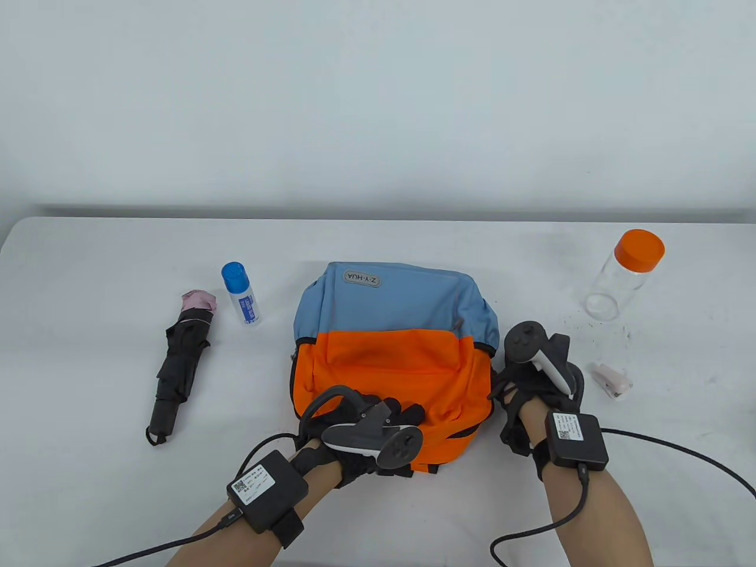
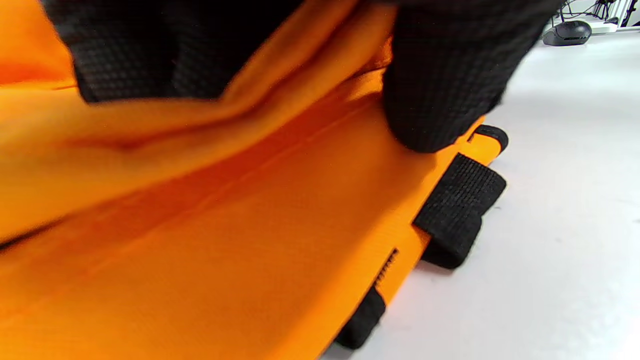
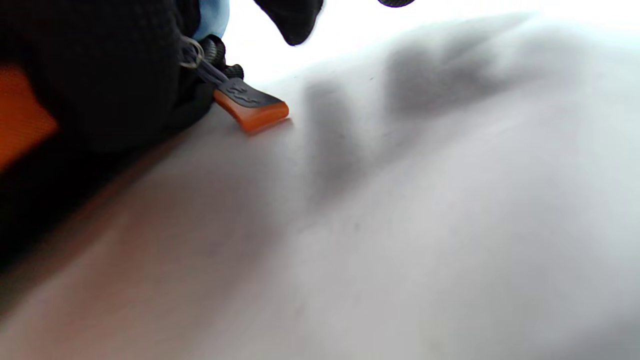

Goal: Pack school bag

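Left hand [image 1: 360, 431] lies on the near orange panel of the school bag [image 1: 393, 354], fingers [image 2: 440, 85] bunched into the cloth; in the left wrist view gloved fingertips press and gather a fold of orange fabric, so the hand grips the bag's front. Right hand [image 1: 534, 390] sits at the bag's right side, against the table; whether its fingers are closed on anything cannot be told from the table view, and the right wrist view is mostly blurred, showing dark glove beside an orange-and-black zipper pull [image 3: 250, 106] that lies on the table top, apart from the one fingertip visible above it. Bag lies flat at the middle of the white table [image 1: 88, 366], blue upper part with a logo patch away from the person, orange lower part toward them, black trim and short black strap loops [image 2: 457, 210] along the near edge. To the bag's left: a folded black umbrella [image 1: 180, 366] with a pink end, and a small white bottle with blue cap [image 1: 241, 293] just beside it. To the right: a clear jar with orange lid [image 1: 625, 274], and nearer, a small pale pink clip-like object [image 1: 611, 381] near the right hand.
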The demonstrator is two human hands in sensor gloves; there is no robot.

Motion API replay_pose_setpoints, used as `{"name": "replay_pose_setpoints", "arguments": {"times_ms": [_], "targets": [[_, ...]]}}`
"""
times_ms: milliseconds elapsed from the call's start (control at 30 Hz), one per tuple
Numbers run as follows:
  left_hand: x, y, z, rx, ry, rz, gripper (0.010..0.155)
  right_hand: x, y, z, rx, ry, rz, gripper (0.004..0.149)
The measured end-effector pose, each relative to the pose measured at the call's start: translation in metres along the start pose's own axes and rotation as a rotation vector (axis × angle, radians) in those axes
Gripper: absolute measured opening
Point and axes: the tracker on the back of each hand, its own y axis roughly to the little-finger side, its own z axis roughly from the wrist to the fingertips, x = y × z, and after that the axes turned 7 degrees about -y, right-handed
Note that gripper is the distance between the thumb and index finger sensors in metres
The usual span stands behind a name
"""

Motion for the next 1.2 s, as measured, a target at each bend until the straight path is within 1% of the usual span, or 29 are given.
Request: {"name": "replay_pose_setpoints", "arguments": {"times_ms": [33,67,100,133,167,200,233,267,333,367,400,433,500,600,633,700,767,833,900,967,1000,1067,1133,1200], "targets": [[0.0,-0.001,0.0,-0.002,0.003,0.011,0.081,-0.002,-0.002,0.004,0.033,-0.019,0.032,0.086],[0.0,-0.002,0.0,-0.002,0.003,0.018,0.081,-0.001,-0.002,0.005,0.042,-0.014,0.082,0.082],[0.0,-0.002,0.0,-0.004,0.001,0.022,0.081,0.004,-0.001,0.004,0.04,0.067,0.132,0.071],[0.001,-0.002,0.0,-0.008,-0.006,0.02,0.081,0.007,0.001,0.004,0.077,0.162,0.165,0.056],[0.0,-0.001,-0.001,-0.01,-0.014,0.019,0.081,0.008,0.001,0.004,0.105,0.178,0.162,0.041],[0.001,-0.001,-0.002,-0.006,-0.022,0.019,0.081,0.008,-0.001,0.004,0.154,0.117,0.137,0.04],[0.001,0.0,-0.002,-0.004,-0.029,0.017,0.081,0.01,-0.002,0.003,0.207,0.036,0.081,0.039],[0.002,0.001,-0.002,-0.007,-0.034,0.012,0.082,0.012,-0.002,0.0,0.224,0.004,0.037,0.039],[0.002,0.002,0.0,-0.019,-0.025,-0.011,0.083,0.02,-0.002,-0.007,0.249,-0.034,-0.031,0.04],[0.001,0.002,0.002,-0.03,-0.018,0.001,0.084,0.026,-0.001,-0.015,0.245,-0.009,-0.031,0.04],[0.001,0.003,0.004,-0.035,-0.018,0.006,0.085,0.028,-0.001,-0.019,0.253,-0.029,-0.026,0.039],[0.0,0.005,0.007,-0.035,-0.017,0.0,0.085,0.031,-0.001,-0.026,0.249,-0.087,-0.036,0.039],[0.0,0.012,0.013,-0.068,-0.033,-0.05,0.086,0.031,-0.002,-0.039,0.299,-0.179,-0.062,0.041],[-0.001,0.021,0.029,-0.133,-0.035,-0.082,0.086,0.031,-0.007,-0.061,0.365,-0.232,-0.131,0.042],[-0.002,0.023,0.033,-0.148,-0.035,-0.09,0.086,0.029,-0.009,-0.067,0.382,-0.245,-0.13,0.043],[-0.003,0.028,0.043,-0.173,-0.026,-0.105,0.087,0.025,-0.017,-0.078,0.411,-0.225,-0.091,0.044],[-0.004,0.032,0.053,-0.197,-0.033,-0.153,0.087,0.014,-0.035,-0.09,0.488,-0.234,-0.127,0.044],[-0.005,0.035,0.058,-0.214,-0.022,-0.163,0.088,0.001,-0.056,-0.098,0.553,-0.248,-0.1,0.044],[-0.005,0.035,0.06,-0.222,-0.031,-0.165,0.089,-0.014,-0.075,-0.104,0.585,-0.257,-0.086,0.046],[-0.005,0.033,0.056,-0.23,-0.044,-0.15,0.089,-0.027,-0.089,-0.105,0.609,-0.232,-0.125,0.047],[-0.005,0.029,0.05,-0.234,-0.073,-0.126,0.088,-0.03,-0.094,-0.106,0.614,-0.22,-0.153,0.048],[-0.006,0.03,0.037,-0.238,-0.099,-0.137,0.087,-0.029,-0.096,-0.108,0.616,-0.197,-0.154,0.048],[-0.014,0.032,0.02,-0.23,-0.145,-0.182,0.083,-0.027,-0.092,-0.107,0.607,-0.257,-0.128,0.051],[-0.025,0.036,-0.002,-0.219,-0.166,-0.285,0.081,-0.025,-0.088,-0.107,0.624,-0.377,-0.068,0.055]]}}
